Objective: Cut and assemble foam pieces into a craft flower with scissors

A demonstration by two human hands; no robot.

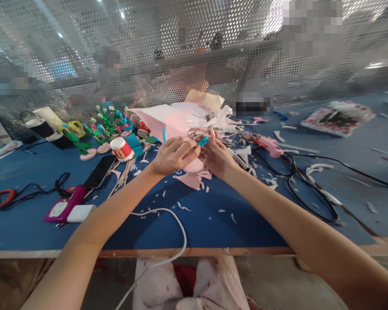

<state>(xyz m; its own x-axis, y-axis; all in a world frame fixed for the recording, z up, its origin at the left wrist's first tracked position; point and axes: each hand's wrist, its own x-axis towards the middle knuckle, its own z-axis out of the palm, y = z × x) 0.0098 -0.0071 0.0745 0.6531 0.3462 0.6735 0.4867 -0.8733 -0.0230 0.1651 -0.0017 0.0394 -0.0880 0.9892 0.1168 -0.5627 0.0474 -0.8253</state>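
Note:
My left hand (174,155) is closed in a pinch at the middle of the table, its fingertips on a small bright blue paper piece (203,141). My right hand (220,157) meets it from the other side, thumb and fingers closed around the same piece. A thin blue strip (164,134) sticks up beside my left knuckles; whether that hand holds it I cannot tell. Pink paper sheets (152,118) lie just behind both hands. Below the fingers there is a round pink disc (194,166) on pink scraps (190,181).
Green paper flowers on pink bases (88,154), a red-and-white paper cup (121,149), thin sticks, a phone (100,171) and a purple power strip (66,204) are on the left. On the right lie a pink glue gun (270,146) and its black cord. White scraps litter the blue tabletop.

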